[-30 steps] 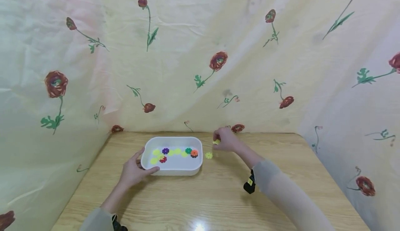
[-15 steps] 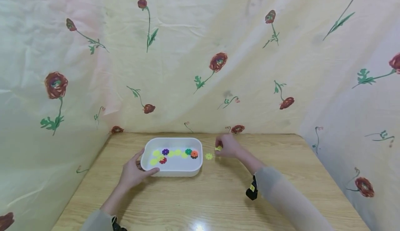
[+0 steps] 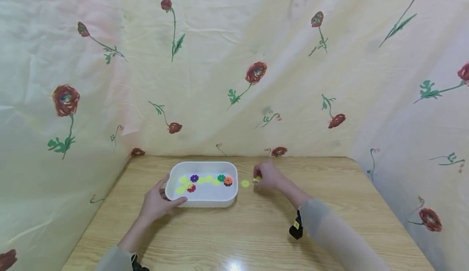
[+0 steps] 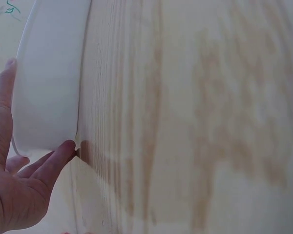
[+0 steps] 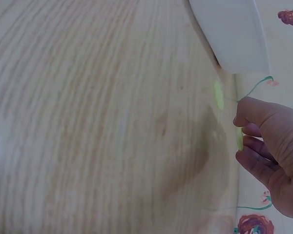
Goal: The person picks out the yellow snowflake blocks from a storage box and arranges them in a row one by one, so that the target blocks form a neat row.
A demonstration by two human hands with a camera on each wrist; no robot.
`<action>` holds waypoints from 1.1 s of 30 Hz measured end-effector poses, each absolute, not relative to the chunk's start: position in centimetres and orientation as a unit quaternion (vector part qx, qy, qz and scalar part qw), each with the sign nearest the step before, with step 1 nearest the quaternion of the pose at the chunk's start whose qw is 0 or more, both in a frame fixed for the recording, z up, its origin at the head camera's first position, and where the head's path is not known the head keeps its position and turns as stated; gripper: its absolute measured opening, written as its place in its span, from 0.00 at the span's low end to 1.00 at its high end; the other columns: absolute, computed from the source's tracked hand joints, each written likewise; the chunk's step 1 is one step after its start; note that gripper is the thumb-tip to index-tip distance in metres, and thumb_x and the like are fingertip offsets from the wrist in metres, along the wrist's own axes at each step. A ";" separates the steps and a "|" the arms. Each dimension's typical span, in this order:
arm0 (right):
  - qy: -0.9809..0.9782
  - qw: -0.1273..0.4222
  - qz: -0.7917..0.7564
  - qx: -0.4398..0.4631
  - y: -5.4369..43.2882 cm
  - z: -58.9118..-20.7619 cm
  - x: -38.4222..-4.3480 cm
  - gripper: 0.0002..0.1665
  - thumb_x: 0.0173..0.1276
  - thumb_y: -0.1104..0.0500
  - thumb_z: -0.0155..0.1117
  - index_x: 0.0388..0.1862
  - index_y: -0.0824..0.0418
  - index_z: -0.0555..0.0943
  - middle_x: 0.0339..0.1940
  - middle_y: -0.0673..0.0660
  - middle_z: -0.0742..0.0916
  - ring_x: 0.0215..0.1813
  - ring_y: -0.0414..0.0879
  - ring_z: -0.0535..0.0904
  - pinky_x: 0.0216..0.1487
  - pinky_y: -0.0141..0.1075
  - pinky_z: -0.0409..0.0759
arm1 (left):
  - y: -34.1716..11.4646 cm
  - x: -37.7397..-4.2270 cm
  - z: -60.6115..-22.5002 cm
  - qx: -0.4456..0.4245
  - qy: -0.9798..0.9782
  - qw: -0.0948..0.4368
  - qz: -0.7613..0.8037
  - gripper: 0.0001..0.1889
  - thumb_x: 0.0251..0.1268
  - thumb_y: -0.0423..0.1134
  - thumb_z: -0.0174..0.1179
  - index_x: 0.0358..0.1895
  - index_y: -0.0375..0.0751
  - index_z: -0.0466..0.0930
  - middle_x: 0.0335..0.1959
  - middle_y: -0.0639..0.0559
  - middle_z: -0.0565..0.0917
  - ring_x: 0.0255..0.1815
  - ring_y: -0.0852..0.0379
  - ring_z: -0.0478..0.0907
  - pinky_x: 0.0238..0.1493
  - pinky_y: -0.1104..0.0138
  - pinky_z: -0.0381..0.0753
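A white plastic tray [image 3: 209, 203] stands on the table, with several small flower-shaped discs lying inside. My left hand [image 3: 156, 201] grips the tray's left end, the thumb over the front rim and the fingers round the side. In the left wrist view, fingertips touch the tray's wall near its base. To the right of the tray my right hand [image 3: 270, 176] pinches a yellow flower-shaped disc [image 5: 240, 139] between thumb and fingers, above the table. Another yellow flower-shaped disc [image 3: 245, 183] lies flat between the tray and my right hand.
Inside the tray are several yellow discs, a purple disc [image 3: 194, 178], a green disc [image 3: 221, 178], an orange disc [image 3: 228, 179] and a red disc [image 3: 191, 188]. Flower-printed cloth [image 3: 205, 79] hangs round the back and sides of the wooden table [image 3: 234, 234].
My right hand has come down and slightly toward me with the yellow disc, near the one lying on the table. My left hand and the tray have stayed in place.
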State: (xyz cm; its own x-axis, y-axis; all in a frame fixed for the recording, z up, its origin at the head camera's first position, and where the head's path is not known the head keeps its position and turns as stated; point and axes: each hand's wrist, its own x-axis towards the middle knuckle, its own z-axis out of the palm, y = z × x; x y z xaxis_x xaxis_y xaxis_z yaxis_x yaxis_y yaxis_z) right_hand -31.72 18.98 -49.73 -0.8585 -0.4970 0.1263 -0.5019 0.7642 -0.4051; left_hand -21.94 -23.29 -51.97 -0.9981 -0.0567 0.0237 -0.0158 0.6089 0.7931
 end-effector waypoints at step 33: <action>-0.941 -0.002 0.198 0.276 18.3 -51.2 -31.3 0.08 0.52 0.63 0.77 0.31 0.58 0.85 0.29 0.50 0.83 0.32 0.39 0.74 0.36 0.32 0.77 | -23.5 -22.0 -52.1 0.015 -0.894 0.024 -0.448 0.62 0.50 0.59 0.84 0.84 0.37 0.58 0.68 0.27 0.80 0.61 0.39 0.85 0.54 0.56 0.90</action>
